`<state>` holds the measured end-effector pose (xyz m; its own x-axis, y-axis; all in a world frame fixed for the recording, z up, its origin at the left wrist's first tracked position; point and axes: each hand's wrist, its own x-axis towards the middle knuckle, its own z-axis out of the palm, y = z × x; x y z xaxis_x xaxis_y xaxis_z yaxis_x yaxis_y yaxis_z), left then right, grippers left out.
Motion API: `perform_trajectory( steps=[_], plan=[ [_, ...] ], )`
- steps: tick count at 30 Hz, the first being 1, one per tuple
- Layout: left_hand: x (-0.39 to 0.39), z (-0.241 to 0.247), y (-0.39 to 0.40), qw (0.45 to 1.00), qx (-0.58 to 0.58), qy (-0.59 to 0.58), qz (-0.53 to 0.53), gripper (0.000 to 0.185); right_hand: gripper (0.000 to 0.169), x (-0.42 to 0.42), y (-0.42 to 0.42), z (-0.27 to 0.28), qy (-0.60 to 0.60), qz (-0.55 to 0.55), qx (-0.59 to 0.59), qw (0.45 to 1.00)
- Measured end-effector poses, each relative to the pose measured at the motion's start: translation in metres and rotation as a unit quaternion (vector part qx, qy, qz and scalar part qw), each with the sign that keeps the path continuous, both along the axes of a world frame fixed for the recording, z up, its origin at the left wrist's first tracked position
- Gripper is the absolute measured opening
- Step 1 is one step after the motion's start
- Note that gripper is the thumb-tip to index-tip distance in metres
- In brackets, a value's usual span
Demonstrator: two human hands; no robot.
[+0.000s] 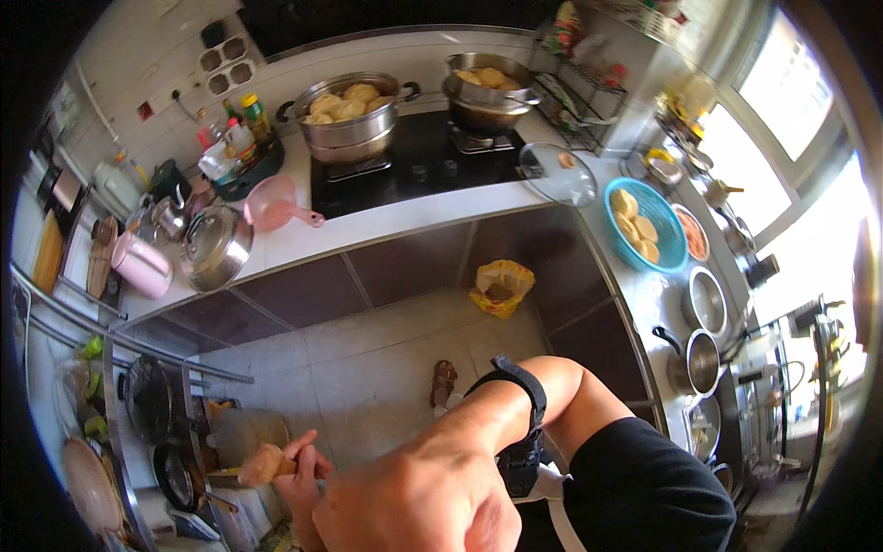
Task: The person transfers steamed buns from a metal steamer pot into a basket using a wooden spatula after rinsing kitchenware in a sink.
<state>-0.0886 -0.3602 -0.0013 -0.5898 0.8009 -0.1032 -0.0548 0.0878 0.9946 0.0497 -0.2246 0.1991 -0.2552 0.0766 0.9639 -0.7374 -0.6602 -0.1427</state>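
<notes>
My right hand is large and blurred at the lower middle, close to the camera, its fingers curled and partly hidden. A black strap is round that forearm. Beyond it, at the lower left, my left hand has its fingers around a small brown lump, too blurred to name exactly. The right hand hides part of the left wrist. Across the kitchen, a steel steamer pot and a second steamer pot on the black gas hob hold pale buns. A blue plastic basket holds more round pieces.
A glass lid lies by the hob. A pink strainer, steel lid and pink kettle stand at left. Saucepans line the right counter. A yellow bag sits on the floor. Racks with pans border the left.
</notes>
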Motion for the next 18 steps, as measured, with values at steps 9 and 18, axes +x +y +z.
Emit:
perform_trajectory(
  steps=[9,18],
  plan=[
    [-0.035,0.020,0.144,0.998,0.043,0.039,-0.016,0.023,0.012,-0.004,0.174,-0.066,-0.294,-0.298,0.232,0.878],
    [-0.041,-0.002,0.289,0.986,0.126,-0.079,-0.071,0.051,0.030,0.016,0.270,-0.190,-0.587,-0.441,0.244,0.633]
  ],
)
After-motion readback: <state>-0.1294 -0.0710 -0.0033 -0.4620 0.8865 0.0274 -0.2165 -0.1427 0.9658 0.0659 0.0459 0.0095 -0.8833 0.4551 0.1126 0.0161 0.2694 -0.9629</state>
